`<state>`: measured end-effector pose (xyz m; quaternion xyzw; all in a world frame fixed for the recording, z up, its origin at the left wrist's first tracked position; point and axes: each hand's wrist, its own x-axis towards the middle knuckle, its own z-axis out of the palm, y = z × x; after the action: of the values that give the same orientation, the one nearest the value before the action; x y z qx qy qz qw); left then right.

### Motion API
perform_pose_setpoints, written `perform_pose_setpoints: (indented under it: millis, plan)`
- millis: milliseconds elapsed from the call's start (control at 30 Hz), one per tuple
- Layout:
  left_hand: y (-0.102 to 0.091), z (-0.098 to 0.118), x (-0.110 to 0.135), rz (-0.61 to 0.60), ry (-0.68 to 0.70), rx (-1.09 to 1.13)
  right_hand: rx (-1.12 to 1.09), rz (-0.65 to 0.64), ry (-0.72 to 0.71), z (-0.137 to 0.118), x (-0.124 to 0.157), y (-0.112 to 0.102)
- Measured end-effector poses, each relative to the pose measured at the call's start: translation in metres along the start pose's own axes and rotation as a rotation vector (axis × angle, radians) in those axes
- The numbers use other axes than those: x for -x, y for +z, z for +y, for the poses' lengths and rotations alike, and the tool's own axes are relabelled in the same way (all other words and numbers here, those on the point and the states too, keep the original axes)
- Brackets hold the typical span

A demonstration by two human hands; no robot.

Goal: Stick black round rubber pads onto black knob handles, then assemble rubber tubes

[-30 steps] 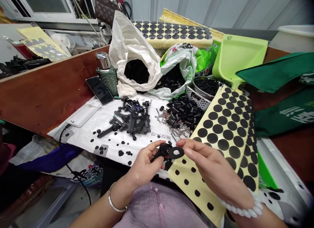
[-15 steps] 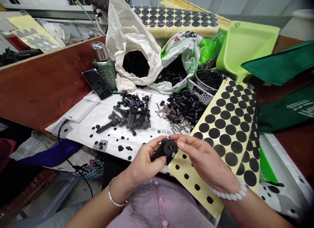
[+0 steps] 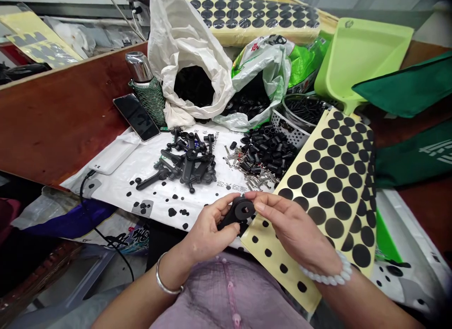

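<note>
My left hand (image 3: 213,230) is closed around a black plastic crank handle (image 3: 243,209), thumb below and fingers above. Its round end faces up and shows a small square hole in the middle. My right hand (image 3: 293,220) pinches the rim of that round end between thumb and fingertips; whether something small sits there is hidden. Under my right forearm lies a yellow sheet of round black stickers (image 3: 326,199), its near strip carrying smaller black dots. Beyond my left hand, several similar black crank handles (image 3: 189,164) lie in a heap on the white sheet.
Black sleeves (image 3: 270,150) and small metal pieces (image 3: 259,182) are piled ahead. Behind stand a white sack (image 3: 215,79), a plastic bag (image 3: 278,79) of black parts, a basket (image 3: 296,133) and a green dustpan (image 3: 363,60). A phone (image 3: 137,116), flask (image 3: 146,88) and power bank (image 3: 115,155) sit left.
The camera view has shifted slightly. Both hands stay at the crank handle in nearly the same grip, and the heaps look the same.
</note>
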<state>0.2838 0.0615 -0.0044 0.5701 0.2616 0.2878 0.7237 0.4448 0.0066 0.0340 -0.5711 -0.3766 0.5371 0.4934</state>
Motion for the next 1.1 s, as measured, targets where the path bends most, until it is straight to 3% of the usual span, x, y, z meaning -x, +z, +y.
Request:
perform_pose_setpoints:
  millis: [467,1100]
  plan:
    - [0.002,0.001,-0.004,-0.014,-0.001,-0.043,0.111,-0.011,0.018,0.000,-0.006,-0.009]
    - [0.003,0.001,-0.004,-0.030,0.006,-0.029,0.083,0.007,0.003,0.006,-0.009,-0.008]
